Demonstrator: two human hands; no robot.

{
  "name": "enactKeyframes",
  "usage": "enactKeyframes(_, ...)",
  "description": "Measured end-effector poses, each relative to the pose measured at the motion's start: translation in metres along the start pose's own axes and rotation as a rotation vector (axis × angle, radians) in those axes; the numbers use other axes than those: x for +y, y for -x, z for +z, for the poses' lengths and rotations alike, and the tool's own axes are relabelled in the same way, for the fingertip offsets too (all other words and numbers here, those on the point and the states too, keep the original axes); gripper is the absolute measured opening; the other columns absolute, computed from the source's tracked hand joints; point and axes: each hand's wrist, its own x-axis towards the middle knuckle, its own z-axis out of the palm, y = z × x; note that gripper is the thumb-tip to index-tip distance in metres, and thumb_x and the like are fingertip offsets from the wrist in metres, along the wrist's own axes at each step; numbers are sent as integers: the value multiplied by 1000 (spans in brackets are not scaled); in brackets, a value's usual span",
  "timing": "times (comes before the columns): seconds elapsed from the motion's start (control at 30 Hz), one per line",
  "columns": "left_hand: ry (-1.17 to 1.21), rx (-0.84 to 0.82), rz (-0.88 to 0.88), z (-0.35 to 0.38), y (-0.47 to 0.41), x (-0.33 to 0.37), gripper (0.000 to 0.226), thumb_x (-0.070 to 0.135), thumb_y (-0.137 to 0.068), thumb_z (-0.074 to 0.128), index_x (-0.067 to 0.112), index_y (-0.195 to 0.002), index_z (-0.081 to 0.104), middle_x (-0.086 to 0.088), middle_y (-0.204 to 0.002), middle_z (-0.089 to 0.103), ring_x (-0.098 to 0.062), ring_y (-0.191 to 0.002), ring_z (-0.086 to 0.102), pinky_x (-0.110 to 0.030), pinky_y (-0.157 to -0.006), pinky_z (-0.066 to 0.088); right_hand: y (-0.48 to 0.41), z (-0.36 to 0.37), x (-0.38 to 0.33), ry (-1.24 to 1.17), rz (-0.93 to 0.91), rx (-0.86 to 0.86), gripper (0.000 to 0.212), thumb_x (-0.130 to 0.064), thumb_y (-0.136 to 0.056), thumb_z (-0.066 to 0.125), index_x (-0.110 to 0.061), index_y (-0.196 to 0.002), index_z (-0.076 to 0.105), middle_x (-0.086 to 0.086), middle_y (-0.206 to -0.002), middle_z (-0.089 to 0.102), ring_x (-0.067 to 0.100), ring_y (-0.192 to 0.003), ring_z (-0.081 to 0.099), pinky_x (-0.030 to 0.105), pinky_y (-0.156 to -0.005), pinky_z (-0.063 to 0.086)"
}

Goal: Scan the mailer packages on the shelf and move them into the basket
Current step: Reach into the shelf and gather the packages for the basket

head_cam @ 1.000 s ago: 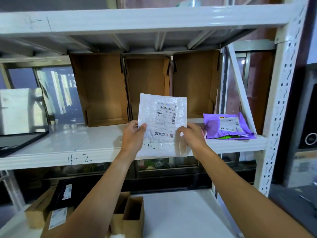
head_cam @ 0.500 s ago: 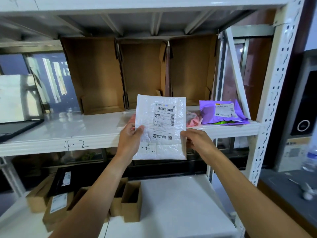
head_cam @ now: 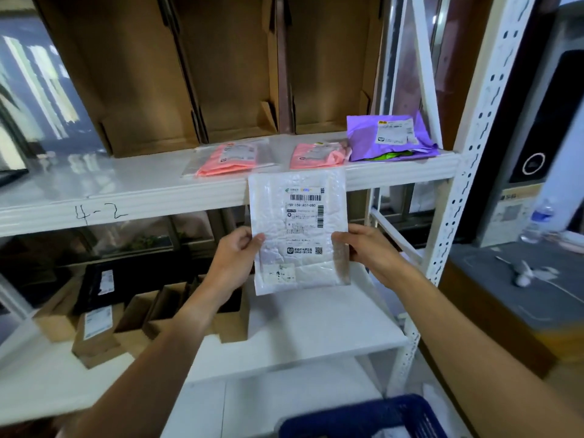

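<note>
Fingers (head_cam: 254, 240) of left hand (head_cam: 235, 263) and right hand (head_cam: 368, 248) pinch the white mailer (head_cam: 300, 229), labelled 159-159-A07-080, by shelf (head_cam: 132, 194) marked 4-2.

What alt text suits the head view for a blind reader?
Left hand and right hand hold a white bubble mailer upright before a white metal shelf bearing two pink plastic mailers and a purple plastic mailer; a blue plastic basket sits below.

Both hands hold a white mailer (head_cam: 298, 229) upright in front of the shelf (head_cam: 126, 188), label facing the camera: the left hand (head_cam: 235, 263) pinches its left edge, the right hand (head_cam: 366, 249) its right. Two pink mailers (head_cam: 229, 156) and a purple mailer (head_cam: 390, 139) lie on the shelf. A blue basket (head_cam: 363, 418) sits below.
</note>
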Motion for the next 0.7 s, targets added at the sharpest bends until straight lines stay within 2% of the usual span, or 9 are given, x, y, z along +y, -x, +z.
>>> enactKeyframes(0.13,-26,-29,-52,12,9,-22,11,15,-100,59,13,-97,70,-1,-94,76,-8,-82,72,-19,-69,54,14,-7,27,-4,77,17,20,-12,-96,60,-13,-111,74,1,-105,77,21,-98,71,30,-83,53)
enactKeyframes(0.27,-80,-71,-132,24,18,-48,14,17,-98,63,19,-88,72,2,-88,77,-13,-84,71,-38,-83,56,27,-13,59,22,149,22,17,-9,-95,59,-16,-93,75,-2,-87,76,16,-82,70,31,-79,52)
enactKeyframes(0.4,-98,-116,-178,38,31,-68,16,16,-99,61,23,-90,72,12,-89,76,-7,-85,72,-28,-83,57,35,-20,86,46,212,38,17,-5,-92,59,-11,-82,72,3,-78,72,20,-77,66,34,-77,53)
enactKeyframes(0.47,-103,-137,-204,46,38,-77,16,14,-99,60,23,-92,72,14,-87,75,-3,-81,72,-20,-78,57,39,-23,102,52,249,46,13,-5,-90,59,-3,-88,72,9,-82,71,24,-78,64,37,-79,53)
enactKeyframes(0.57,-120,-155,-277,56,45,-95,14,15,-99,62,18,-89,71,5,-88,76,-12,-81,72,-23,-74,59,48,-28,124,47,301,55,19,-3,-89,58,11,-98,67,20,-85,66,30,-76,61,39,-75,53)
enactKeyframes(0.63,-136,-182,-315,63,48,-109,13,16,-99,61,12,-93,72,-4,-93,76,-20,-85,72,-29,-77,60,55,-32,137,51,333,41,15,-2,-89,57,9,-92,67,21,-80,64,30,-72,60,40,-71,51)
enactKeyframes(0.7,-155,-200,-348,72,54,-121,14,16,-99,61,8,-97,72,-6,-95,75,-18,-82,71,-23,-70,58,62,-36,149,51,368,28,13,-2,-89,56,4,-86,66,22,-75,62,30,-69,58,39,-69,50)
